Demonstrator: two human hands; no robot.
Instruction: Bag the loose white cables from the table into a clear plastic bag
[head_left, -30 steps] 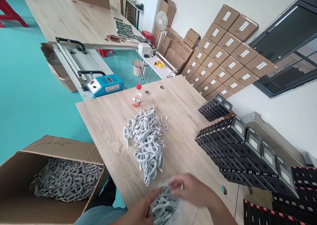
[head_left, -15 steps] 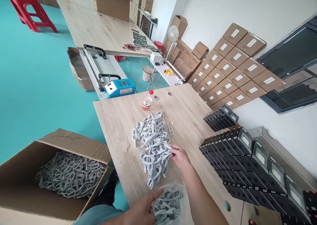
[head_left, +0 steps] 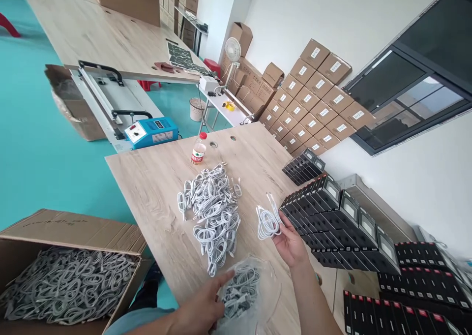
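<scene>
Your right hand (head_left: 290,244) is cupped and holding a small coil of white braided cable (head_left: 268,222), with the loops lying across your fingers, your thumb pressed against them and a few strands sticking up past the top. That coil sits between the loose pile of white cables (head_left: 210,217) and the rows of black boxes with clear windows (head_left: 332,212), close to the boxes. Your left hand (head_left: 201,303) is open with its fingers spread, and your fingertips (head_left: 228,276) touch a clear plastic bag (head_left: 239,295) of coiled cables; you cannot tell from this view whether they are gripping the plastic or only resting on it. The bag lies at the near edge of the light wood table (head_left: 147,187), just beside the pile. Past the pile stands a plastic bottle with a red cap (head_left: 198,149). To your left, an open cardboard box (head_left: 47,229) on the teal floor is full of grey-white cables. Beyond the table are a blue bag sealer (head_left: 151,133) and stacked labelled cartons (head_left: 313,99).
</scene>
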